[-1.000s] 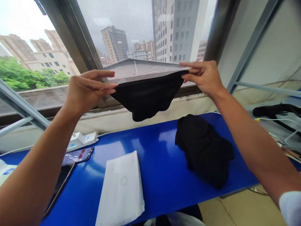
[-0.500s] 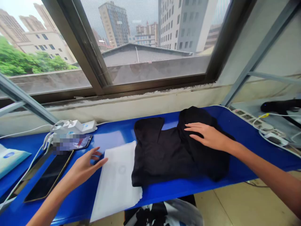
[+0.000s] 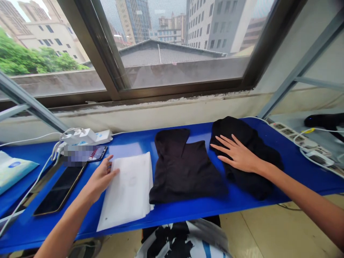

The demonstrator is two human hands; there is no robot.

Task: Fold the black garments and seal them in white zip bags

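Note:
On the blue table lies a folded black cloth piece (image 3: 182, 172), perhaps a garment, with a notched upper edge. A bunched pile of black cloth (image 3: 249, 139) sits to its right. My right hand (image 3: 236, 154) rests on that pile, palm down with the fingers spread. To the left is a stack of white, translucent bags or sheets (image 3: 129, 186). My left hand (image 3: 103, 177) touches the left edge of this stack, its thumb over the top and its fingers loosely apart.
A dark phone or tablet (image 3: 60, 188) and a smaller phone (image 3: 99, 153) lie on the left, beside a white power strip (image 3: 103, 136) with cables. A tissue pack (image 3: 16, 168) is at far left. Another power strip (image 3: 292, 136) lies on the right. Metal posts flank the table.
My right hand has moved right with the bunched black cloth, which now lies apart from the folded piece. The fingers have spread wider. My left hand has come onto the white stack's edge.

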